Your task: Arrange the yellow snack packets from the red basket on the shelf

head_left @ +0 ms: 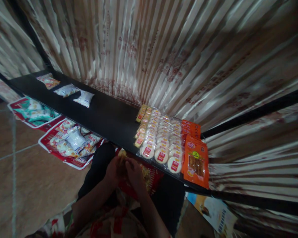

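Observation:
My left hand point(113, 172) is over my lap, its fingers closed around a small yellowish snack packet point(122, 153) that sticks out at the top. My right hand point(134, 172) meets it from the other side with bent, closed fingers; what they pinch is too dark to make out. Below my hands, a red bag point(151, 177) with more yellowish packets lies on my lap, partly hidden by my right forearm. Just beyond, rows of round white wrapped crackers point(161, 154) and a short row of yellow packets point(140, 132) stand on the black shelf point(109, 120).
Orange snack bags point(195, 162) stand at the shelf's right end. Three small packets, including a white one point(83, 98), lie toward its left. Below the left edge are open red bags with green packets point(38, 112) and white packets point(76, 138). A pleated curtain point(139, 49) hangs behind.

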Motion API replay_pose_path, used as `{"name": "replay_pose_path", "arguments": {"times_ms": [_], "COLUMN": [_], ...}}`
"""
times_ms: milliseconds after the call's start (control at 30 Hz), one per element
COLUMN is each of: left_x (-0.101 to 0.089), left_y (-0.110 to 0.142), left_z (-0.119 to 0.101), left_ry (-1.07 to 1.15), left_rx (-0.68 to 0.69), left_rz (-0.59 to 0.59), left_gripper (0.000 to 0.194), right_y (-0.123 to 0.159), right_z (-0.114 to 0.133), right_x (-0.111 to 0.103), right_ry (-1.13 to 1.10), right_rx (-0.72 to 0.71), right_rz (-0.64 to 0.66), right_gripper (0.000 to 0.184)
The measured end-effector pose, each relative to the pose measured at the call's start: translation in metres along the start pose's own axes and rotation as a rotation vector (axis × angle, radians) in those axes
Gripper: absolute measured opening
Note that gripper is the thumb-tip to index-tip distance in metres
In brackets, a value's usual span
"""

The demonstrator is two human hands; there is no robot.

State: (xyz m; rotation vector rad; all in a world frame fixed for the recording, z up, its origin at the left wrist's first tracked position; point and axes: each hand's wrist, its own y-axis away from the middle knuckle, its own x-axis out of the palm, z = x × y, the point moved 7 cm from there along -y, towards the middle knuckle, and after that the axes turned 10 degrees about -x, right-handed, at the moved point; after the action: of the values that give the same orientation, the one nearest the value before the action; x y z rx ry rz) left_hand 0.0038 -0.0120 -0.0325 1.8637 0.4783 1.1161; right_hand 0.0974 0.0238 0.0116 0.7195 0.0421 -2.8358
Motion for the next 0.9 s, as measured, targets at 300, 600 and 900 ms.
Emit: {"name": "replay_pose_path", "arguments": {"times_ms": [300,600,900], "left_x": [-0.002,0.011,0.021], "left_y": [0.015,0.043,0.047], "left_z": [-0.009,-0.033,-0.034], "left_ry": [-0.068,-0.252,-0.254], "left_rx": [0.200,0.494,0.441], "left_rz": [-0.102,-0.088,0.000], "left_gripper": [0.013,0.015,0.017], "right_y": [-0.002,-0.012,-0.016], "right_z": [0.000,0.007,0.005], "right_x": [-0.003,-0.003,0.003], "right_ry": [0.006,-0.073,-0.024], "right_rx": [0.050,0.060,0.060], "right_rz": [-0.016,0.029,0.052], "right_gripper": [0.029,0.031,0.028]}}
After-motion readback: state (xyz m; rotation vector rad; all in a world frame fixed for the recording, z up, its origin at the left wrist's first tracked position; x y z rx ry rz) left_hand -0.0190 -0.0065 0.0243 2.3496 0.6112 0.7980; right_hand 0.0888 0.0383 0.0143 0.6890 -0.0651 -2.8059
